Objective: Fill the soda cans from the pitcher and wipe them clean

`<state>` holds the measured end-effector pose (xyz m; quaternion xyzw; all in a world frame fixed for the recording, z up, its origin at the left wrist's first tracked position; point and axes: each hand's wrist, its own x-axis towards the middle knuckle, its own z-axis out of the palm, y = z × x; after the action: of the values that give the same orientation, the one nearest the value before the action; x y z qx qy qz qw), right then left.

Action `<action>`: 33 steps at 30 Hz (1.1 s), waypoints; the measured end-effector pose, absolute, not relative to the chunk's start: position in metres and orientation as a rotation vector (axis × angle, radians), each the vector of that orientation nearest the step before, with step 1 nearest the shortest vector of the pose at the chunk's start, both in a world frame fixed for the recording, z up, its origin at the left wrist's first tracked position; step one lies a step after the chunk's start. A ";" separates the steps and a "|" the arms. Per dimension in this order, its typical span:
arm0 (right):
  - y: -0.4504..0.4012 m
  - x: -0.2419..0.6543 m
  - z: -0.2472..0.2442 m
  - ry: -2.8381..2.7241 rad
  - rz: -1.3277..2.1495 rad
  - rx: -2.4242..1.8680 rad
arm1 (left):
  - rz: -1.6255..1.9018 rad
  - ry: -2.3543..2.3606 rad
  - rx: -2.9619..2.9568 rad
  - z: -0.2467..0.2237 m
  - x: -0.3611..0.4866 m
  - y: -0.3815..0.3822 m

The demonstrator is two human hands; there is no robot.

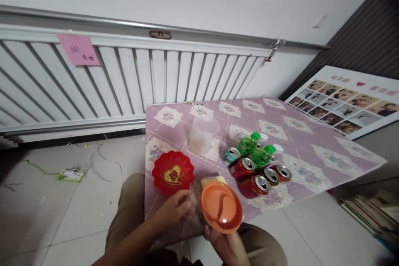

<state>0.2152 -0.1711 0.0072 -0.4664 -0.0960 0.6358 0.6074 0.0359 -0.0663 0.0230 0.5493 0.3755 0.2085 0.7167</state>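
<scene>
My right hand [222,243] grips an orange bowl [215,205] from below, near the table's front edge. A curved ridge divides the bowl's inside, and it is tilted toward me. My left hand [177,207] is closed in a pinch just left of the bowl. Crinkled clear plastic [195,205] shows at its fingertips, partly blurred. Beyond that hand lies a red scalloped dish [160,170] with a gold heart print. Behind the orange bowl, a pale yellow item [212,180] is mostly covered.
On the flowered tablecloth [215,110] stands a translucent plastic tub [201,139]. To the right are several drink cans [245,165] and green-capped bottles [249,144]. A white radiator [174,75] runs behind the table. A power strip [71,175] with cables lies on the left floor.
</scene>
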 end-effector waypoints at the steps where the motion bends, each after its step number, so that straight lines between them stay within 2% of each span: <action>1: -0.179 0.206 0.003 -0.190 1.504 -1.075 | 0.418 0.812 1.168 0.019 0.032 -0.078; 8: -0.198 0.165 0.005 -0.158 1.685 -1.117 | 0.282 0.864 0.841 0.016 0.018 -0.105; 17: -0.195 0.172 -0.002 -0.064 1.595 -1.316 | 0.401 0.969 0.566 -0.021 0.013 -0.099; 26: -0.212 0.181 -0.005 -0.161 1.400 -1.531 | 0.441 1.067 1.123 -0.018 -0.001 -0.092; 33: -0.207 0.187 -0.008 -0.322 1.229 -1.622 | 0.433 1.144 1.430 -0.032 -0.005 -0.083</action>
<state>0.1866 -0.2066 -0.0079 -0.6752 -0.1338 0.5113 0.5146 -0.0046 -0.0829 -0.0318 0.6141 0.4911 0.1860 0.5892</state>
